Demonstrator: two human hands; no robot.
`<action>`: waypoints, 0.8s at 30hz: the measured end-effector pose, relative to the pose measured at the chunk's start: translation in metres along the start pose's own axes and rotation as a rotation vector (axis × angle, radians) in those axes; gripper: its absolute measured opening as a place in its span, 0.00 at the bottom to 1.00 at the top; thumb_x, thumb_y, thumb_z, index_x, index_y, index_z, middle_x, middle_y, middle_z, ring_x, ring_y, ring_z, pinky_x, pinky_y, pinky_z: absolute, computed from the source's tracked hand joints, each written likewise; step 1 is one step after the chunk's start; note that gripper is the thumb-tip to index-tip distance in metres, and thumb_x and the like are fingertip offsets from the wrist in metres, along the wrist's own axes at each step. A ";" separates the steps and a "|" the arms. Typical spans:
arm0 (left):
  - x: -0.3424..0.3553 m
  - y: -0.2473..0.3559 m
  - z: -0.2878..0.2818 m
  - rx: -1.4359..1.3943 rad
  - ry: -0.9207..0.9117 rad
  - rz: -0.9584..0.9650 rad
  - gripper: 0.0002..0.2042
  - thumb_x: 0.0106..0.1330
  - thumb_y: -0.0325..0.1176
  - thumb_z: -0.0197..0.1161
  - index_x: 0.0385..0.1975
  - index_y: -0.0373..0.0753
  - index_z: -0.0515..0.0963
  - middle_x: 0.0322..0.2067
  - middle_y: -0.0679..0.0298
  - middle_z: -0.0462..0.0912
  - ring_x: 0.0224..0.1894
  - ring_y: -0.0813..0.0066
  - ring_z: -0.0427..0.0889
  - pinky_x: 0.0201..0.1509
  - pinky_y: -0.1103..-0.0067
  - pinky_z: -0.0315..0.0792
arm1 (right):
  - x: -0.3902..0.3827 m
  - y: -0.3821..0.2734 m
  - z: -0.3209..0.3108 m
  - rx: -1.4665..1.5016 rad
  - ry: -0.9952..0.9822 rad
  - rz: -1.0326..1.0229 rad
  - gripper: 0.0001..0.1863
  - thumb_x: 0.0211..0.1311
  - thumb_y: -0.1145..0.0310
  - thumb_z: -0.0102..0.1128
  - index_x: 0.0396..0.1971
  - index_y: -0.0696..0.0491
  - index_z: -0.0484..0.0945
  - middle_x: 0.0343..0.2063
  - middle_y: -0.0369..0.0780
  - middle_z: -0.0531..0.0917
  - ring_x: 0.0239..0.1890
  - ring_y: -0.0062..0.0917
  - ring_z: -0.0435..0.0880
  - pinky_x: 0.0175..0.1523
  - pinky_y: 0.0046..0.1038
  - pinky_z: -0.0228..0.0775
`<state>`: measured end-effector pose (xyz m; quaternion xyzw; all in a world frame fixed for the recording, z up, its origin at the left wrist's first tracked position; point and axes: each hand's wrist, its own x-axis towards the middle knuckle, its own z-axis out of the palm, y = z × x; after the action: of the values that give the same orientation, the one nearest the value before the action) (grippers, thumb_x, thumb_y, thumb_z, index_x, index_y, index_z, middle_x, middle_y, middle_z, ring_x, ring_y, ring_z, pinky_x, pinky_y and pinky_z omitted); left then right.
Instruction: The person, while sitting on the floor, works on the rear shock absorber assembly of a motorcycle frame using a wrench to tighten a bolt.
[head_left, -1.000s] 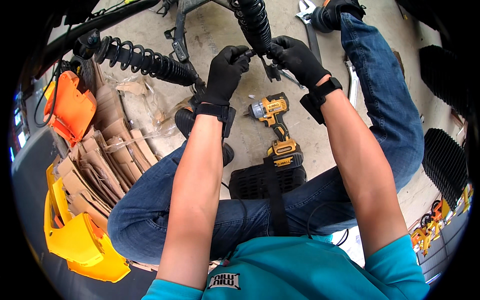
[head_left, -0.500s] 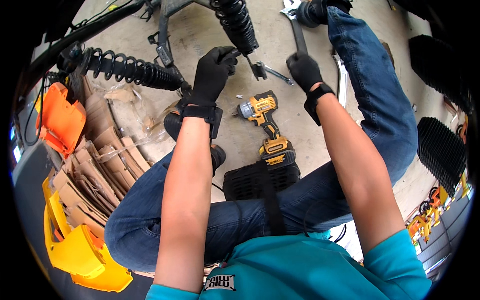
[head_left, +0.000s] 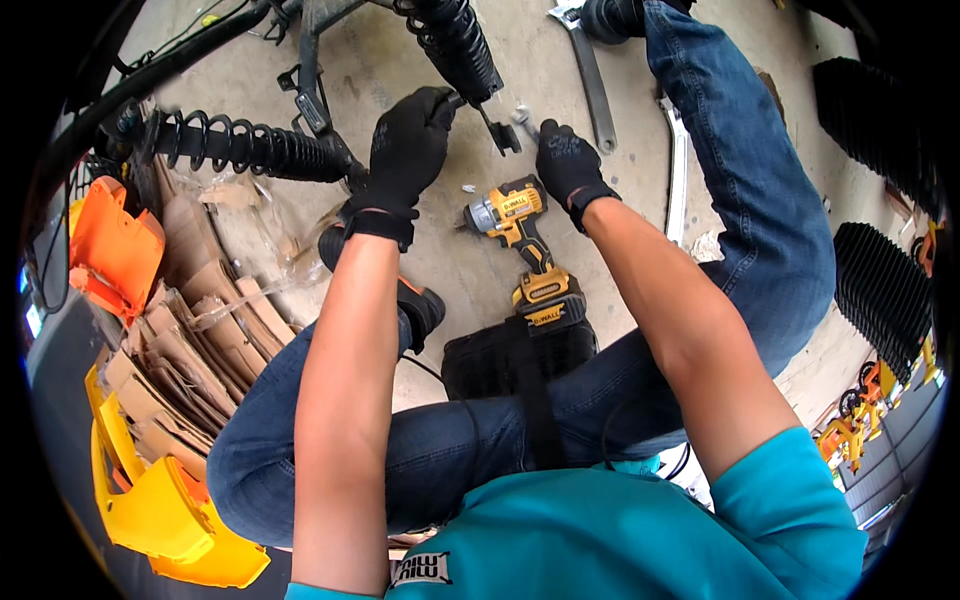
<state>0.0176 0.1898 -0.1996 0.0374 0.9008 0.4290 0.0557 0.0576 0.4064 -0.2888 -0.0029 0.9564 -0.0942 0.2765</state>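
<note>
The left hand point(head_left: 410, 142) pinches a dark piece point(head_left: 456, 101) by the lower end of the spring point(head_left: 452, 48); the right hand point(head_left: 573, 166) has its grip around a small wrench point(head_left: 526, 122), near the drill point(head_left: 518, 210). A slack hold could drop the wrench.

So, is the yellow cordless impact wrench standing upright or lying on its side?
On its side: the impact wrench has its whole side profile facing up, battery included, on the floor.
</note>
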 end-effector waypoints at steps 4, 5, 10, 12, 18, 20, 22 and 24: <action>-0.002 -0.004 -0.001 0.064 -0.041 0.038 0.11 0.65 0.34 0.60 0.41 0.34 0.79 0.36 0.53 0.82 0.37 0.55 0.81 0.41 0.70 0.73 | -0.001 0.011 -0.010 0.196 0.013 0.061 0.12 0.56 0.64 0.58 0.36 0.55 0.74 0.40 0.50 0.82 0.41 0.44 0.83 0.45 0.38 0.76; 0.000 -0.007 0.000 0.090 -0.011 0.090 0.11 0.65 0.34 0.60 0.40 0.34 0.79 0.36 0.52 0.82 0.37 0.55 0.81 0.41 0.70 0.73 | -0.003 0.015 -0.011 0.182 0.128 -0.007 0.12 0.58 0.63 0.56 0.36 0.55 0.75 0.37 0.51 0.83 0.37 0.45 0.83 0.45 0.40 0.75; 0.002 -0.010 0.000 0.098 -0.028 0.145 0.09 0.63 0.34 0.61 0.36 0.36 0.79 0.30 0.51 0.81 0.35 0.51 0.79 0.39 0.65 0.72 | -0.023 0.004 -0.066 0.436 0.146 -0.092 0.12 0.60 0.63 0.53 0.36 0.55 0.77 0.27 0.51 0.82 0.34 0.48 0.81 0.41 0.43 0.71; 0.003 -0.010 -0.006 0.131 -0.081 0.117 0.09 0.64 0.36 0.60 0.35 0.36 0.79 0.30 0.52 0.80 0.35 0.50 0.79 0.38 0.64 0.72 | -0.034 -0.014 -0.109 0.446 0.129 -0.152 0.12 0.61 0.63 0.53 0.34 0.56 0.78 0.27 0.52 0.82 0.34 0.47 0.81 0.40 0.44 0.71; 0.004 -0.015 -0.001 0.142 -0.063 0.137 0.10 0.64 0.38 0.60 0.33 0.37 0.80 0.30 0.52 0.81 0.34 0.51 0.80 0.37 0.65 0.72 | -0.036 -0.026 -0.151 0.174 0.129 -0.372 0.13 0.61 0.64 0.53 0.34 0.58 0.80 0.25 0.51 0.81 0.30 0.46 0.81 0.39 0.41 0.71; 0.005 -0.015 -0.002 0.140 -0.072 0.117 0.10 0.64 0.38 0.60 0.34 0.37 0.80 0.30 0.52 0.81 0.34 0.52 0.80 0.38 0.65 0.72 | -0.032 -0.031 -0.157 0.142 0.118 -0.361 0.13 0.60 0.65 0.52 0.32 0.60 0.81 0.26 0.52 0.81 0.30 0.46 0.81 0.41 0.41 0.72; 0.006 -0.014 -0.001 0.120 -0.071 0.121 0.11 0.64 0.38 0.60 0.34 0.37 0.80 0.31 0.52 0.82 0.35 0.52 0.80 0.38 0.66 0.72 | -0.029 -0.035 -0.160 0.119 0.080 -0.357 0.14 0.60 0.65 0.52 0.31 0.61 0.81 0.27 0.53 0.81 0.30 0.47 0.81 0.41 0.41 0.72; 0.006 -0.014 -0.002 0.113 -0.073 0.114 0.11 0.64 0.38 0.60 0.34 0.37 0.81 0.31 0.53 0.82 0.35 0.52 0.80 0.38 0.66 0.72 | -0.028 -0.040 -0.164 0.056 0.078 -0.398 0.12 0.55 0.65 0.56 0.27 0.60 0.81 0.26 0.52 0.82 0.31 0.45 0.82 0.41 0.40 0.74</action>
<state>0.0116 0.1802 -0.2097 0.1075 0.9173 0.3784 0.0619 -0.0077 0.3976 -0.1304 -0.1803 0.9439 -0.1738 0.2151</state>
